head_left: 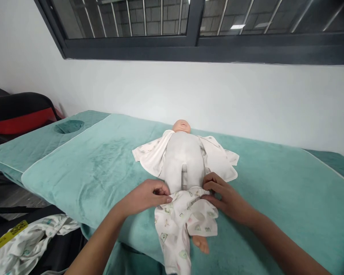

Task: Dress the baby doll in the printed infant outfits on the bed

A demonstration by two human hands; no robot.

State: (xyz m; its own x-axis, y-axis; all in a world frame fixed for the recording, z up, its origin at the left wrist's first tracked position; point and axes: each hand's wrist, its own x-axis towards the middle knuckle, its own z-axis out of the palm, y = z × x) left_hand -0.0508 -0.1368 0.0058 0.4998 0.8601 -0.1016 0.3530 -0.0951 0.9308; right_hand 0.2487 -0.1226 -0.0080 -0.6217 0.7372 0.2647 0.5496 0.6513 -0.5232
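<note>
A baby doll [183, 152] with a grey-white cloth body lies on its back, its head toward the wall. Its printed white jacket [218, 158] is spread wide on both sides. Around the doll's lower legs sit white baby pants [174, 217] with a small green print. My left hand [147, 196] pinches the waistband at its left edge. At the right edge my right hand [225, 196] has its fingers closed on the same waistband. One doll foot [200, 243] pokes out of the right pant leg; the other foot is hidden in the cloth.
A green padded bed cover [103, 160] lies under the doll, with a face hole [69, 126] at the far left. A red and black chair [23, 114] stands left of it. Printed cloth [31, 244] lies at lower left. Behind are a white wall and window.
</note>
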